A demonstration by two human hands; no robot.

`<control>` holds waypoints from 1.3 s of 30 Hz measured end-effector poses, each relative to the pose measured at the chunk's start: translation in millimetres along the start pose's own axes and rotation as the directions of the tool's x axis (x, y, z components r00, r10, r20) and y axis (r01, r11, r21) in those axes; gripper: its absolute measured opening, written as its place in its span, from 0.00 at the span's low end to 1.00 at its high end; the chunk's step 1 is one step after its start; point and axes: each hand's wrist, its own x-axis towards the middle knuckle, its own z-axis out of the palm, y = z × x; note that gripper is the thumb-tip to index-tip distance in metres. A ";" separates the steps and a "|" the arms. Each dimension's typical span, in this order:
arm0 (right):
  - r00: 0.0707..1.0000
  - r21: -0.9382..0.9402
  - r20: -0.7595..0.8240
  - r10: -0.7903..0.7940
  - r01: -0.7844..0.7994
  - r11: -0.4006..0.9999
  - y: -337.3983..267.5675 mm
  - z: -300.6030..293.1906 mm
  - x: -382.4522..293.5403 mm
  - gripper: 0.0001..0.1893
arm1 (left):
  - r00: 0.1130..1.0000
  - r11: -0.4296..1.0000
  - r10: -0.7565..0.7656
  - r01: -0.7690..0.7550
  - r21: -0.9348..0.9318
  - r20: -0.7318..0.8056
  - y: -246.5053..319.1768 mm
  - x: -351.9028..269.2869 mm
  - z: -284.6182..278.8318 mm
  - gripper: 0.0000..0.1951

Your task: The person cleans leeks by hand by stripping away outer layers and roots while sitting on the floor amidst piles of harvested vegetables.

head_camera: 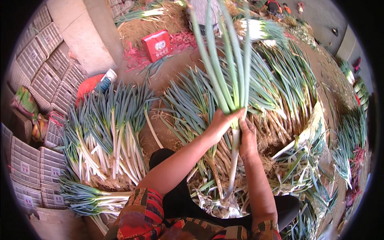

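Note:
A large green onion (235,147) with a long white stalk stands nearly upright before me. My left hand (223,123) grips it where the green leaves fan out. Just below, my right hand (248,136) has its thumb and fingers against the upper part of the white stalk. The stalk's root end hangs between my forearms, above a litter of peeled skins (222,207). Behind my hands lies a wide heap of unpeeled green onions (285,90) with brown, soil-stained stalks. To my left is a pile of green onions with clean white stalks (111,135).
Stacked plastic crates (45,78) line the left side. A red box (156,45) stands ahead near pink strapping scraps (183,40). More green onion bundles (349,144) lie at far right. A person (272,7) is in the far background. Leaf waste (300,177) lies right of my knee.

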 end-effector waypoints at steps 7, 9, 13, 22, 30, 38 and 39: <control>0.954 0.325 -0.234 0.185 -0.102 0.940 14.8 -3.4 -5.4 0.12 | 0.995 0.984 0.099 -0.095 0.153 -0.019 -0.9 -19.4 5.8 0.13; 0.948 0.366 -0.227 0.222 -0.128 0.922 17.3 -6.7 -3.6 0.12 | 0.997 0.997 0.065 -0.064 -0.035 0.042 -10.3 -21.4 0.1 0.13; 0.767 -0.103 -0.574 0.285 -0.413 0.905 33.2 -56.0 -4.9 0.10 | 0.986 0.986 0.162 -0.161 -0.041 0.023 6.0 -23.5 -8.8 0.12; 0.955 -0.663 0.115 -0.273 0.278 0.695 49.8 -55.5 -14.6 0.21 | 0.963 0.970 0.186 -0.211 -0.120 -0.194 0.8 -4.5 -33.8 0.11; 0.761 -0.698 0.137 -0.634 0.528 0.483 39.8 -4.9 -16.0 0.18 | 0.939 0.969 -0.001 -0.084 -0.232 -0.343 4.1 -16.9 -22.3 0.17; 0.686 -0.759 0.151 -0.712 0.542 0.361 25.1 0.2 -34.7 0.12 | 0.939 0.995 -0.007 -0.028 -0.097 -0.344 -3.7 -10.1 -11.9 0.22; 0.648 -0.751 0.200 -0.735 0.583 0.311 28.9 2.3 -37.5 0.12 | 0.946 0.997 0.022 -0.047 -0.069 -0.324 0.7 -13.9 -10.1 0.21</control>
